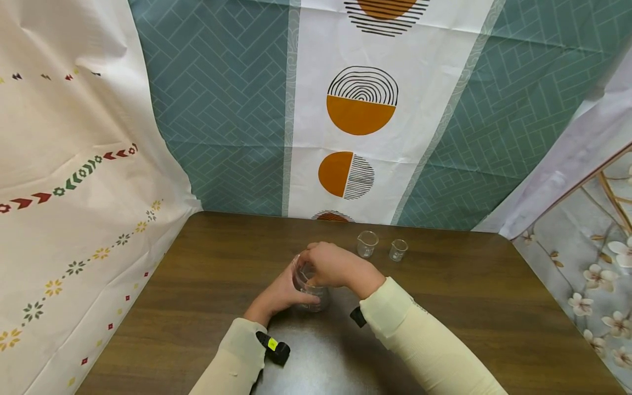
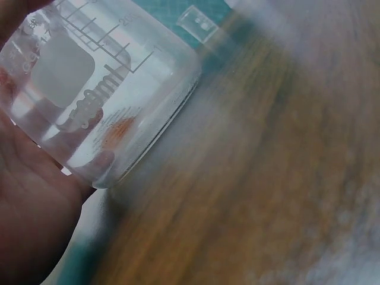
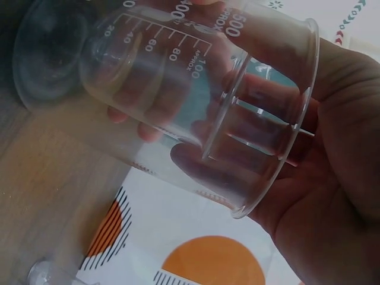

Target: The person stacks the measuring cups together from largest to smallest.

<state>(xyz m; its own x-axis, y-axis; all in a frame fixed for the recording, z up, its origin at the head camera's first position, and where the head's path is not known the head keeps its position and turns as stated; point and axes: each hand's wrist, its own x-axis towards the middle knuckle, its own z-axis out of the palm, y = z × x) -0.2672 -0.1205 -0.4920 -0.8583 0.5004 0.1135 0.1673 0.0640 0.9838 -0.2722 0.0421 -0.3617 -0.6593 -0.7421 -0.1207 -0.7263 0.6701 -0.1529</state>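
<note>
My left hand (image 1: 283, 291) grips a large clear glass beaker (image 1: 316, 299) from its left side, near the middle of the table. White graduations mark the glass (image 2: 95, 71) in the left wrist view. A smaller beaker (image 3: 148, 77), graduated to 100, sits inside the large one, rim upward. From above, my right hand (image 1: 333, 265) reaches into the large beaker's mouth, and its thumb and fingers pinch the smaller beaker's rim. Fingers (image 3: 261, 113) show through the glass in the right wrist view. Whether the inner beaker touches the bottom I cannot tell.
Two small glass beakers stand behind to the right, one with a spout (image 1: 367, 244) and a smaller one (image 1: 398, 250). The brown wooden table (image 1: 197, 274) meets a patterned curtain (image 1: 222, 109) at the back. A white cloth (image 1: 89, 192) hangs along the left edge.
</note>
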